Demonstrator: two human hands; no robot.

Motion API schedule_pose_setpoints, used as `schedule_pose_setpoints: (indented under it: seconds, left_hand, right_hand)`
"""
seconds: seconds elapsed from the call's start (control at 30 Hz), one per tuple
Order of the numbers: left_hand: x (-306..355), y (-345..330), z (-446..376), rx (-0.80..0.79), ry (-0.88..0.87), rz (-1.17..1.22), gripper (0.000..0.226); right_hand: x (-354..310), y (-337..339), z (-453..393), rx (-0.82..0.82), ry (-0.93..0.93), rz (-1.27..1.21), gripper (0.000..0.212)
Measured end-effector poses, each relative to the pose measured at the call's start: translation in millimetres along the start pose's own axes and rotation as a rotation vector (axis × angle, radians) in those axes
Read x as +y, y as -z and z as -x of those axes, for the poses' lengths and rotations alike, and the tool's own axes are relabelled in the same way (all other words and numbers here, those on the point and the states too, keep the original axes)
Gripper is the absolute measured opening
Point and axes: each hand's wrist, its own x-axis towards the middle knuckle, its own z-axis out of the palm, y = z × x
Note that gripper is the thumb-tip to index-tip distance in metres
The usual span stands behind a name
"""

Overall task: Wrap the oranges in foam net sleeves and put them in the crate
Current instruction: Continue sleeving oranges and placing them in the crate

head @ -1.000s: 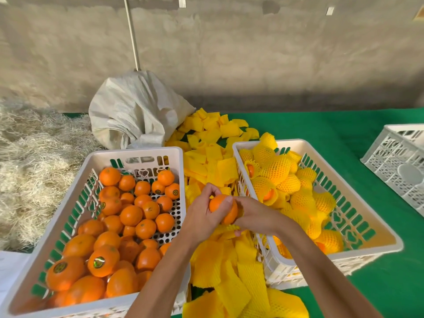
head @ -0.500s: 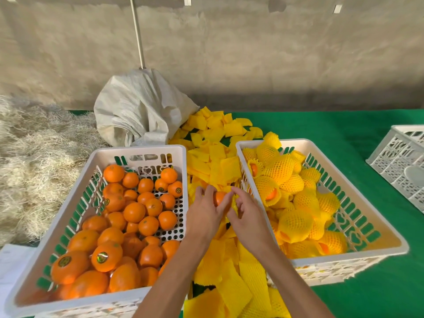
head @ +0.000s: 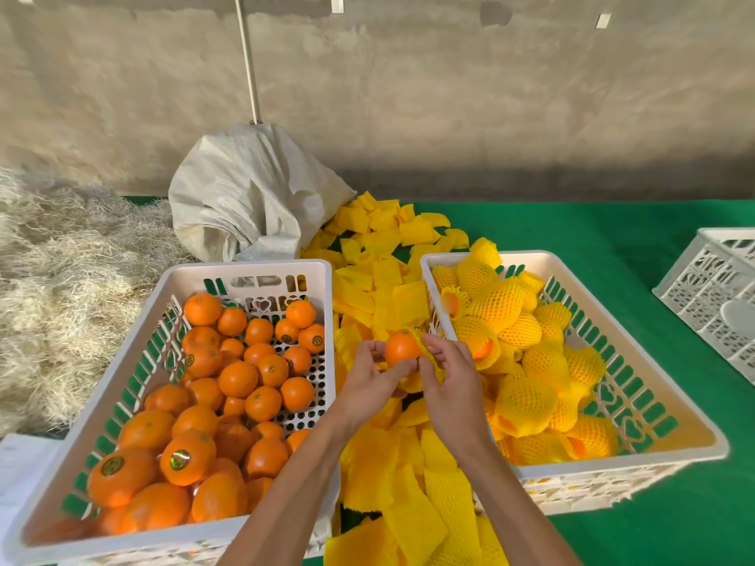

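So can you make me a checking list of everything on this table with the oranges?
Surface: green cloth-covered table.
Job's things: white plastic crate of bare oranges; white plastic crate of wrapped oranges; loose yellow foam net sleeves between them; one round orange, a sleeve partly on it.
Clutter: crumpled white woven sack; pale straw-like shreds; another white crate.
Hands: left hand and right hand both hold the orange.
Cables: nothing seen.
Surroundings: bare concrete wall, thin white pole.
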Motion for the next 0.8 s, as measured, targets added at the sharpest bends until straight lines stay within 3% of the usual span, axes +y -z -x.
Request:
schedule_pose_setpoints:
  seconds: [0.07, 0.2, 0.37, 0.57, 0.67, 0.8]
  left_hand:
    - [1.6, 0.1, 0.8, 0.022, -0.004, -0.053, 0.062]
    - [2.5, -0.1, 2.3, 0.031, 0.000, -0.126, 0.102]
    - [4.2, -3.7, 4.6, -0.074, -0.009, -0.146, 0.080]
    - [5.5, -3.4, 5.0, 0.125, -0.016, -0.117, 0.090]
    - [5.4, -3.0, 5.2, 0.155, -0.028, -0.071, 0.092]
    - [7.4, 3.1, 5.3, 0.147, 0.002, -0.047, 0.087]
  right_hand:
    - [3.1, 3.4, -2.3, 0.026, -0.002, 0.006, 0.026]
    - [3.2, 9.1, -1.3, 0.075, 0.123, 0.069, 0.023]
    - [8.8, 16.5, -2.5, 0.078, 0.220, 0.006, 0.023]
    - [10.0, 6.6, 7.8, 0.015, 0.102, -0.113, 0.039]
    - [5.8, 0.9, 15.7, 0.046, 0.149, -0.038, 0.049]
    - [4.2, -7.3, 17.2, 0.010, 0.046, 0.138, 0.040]
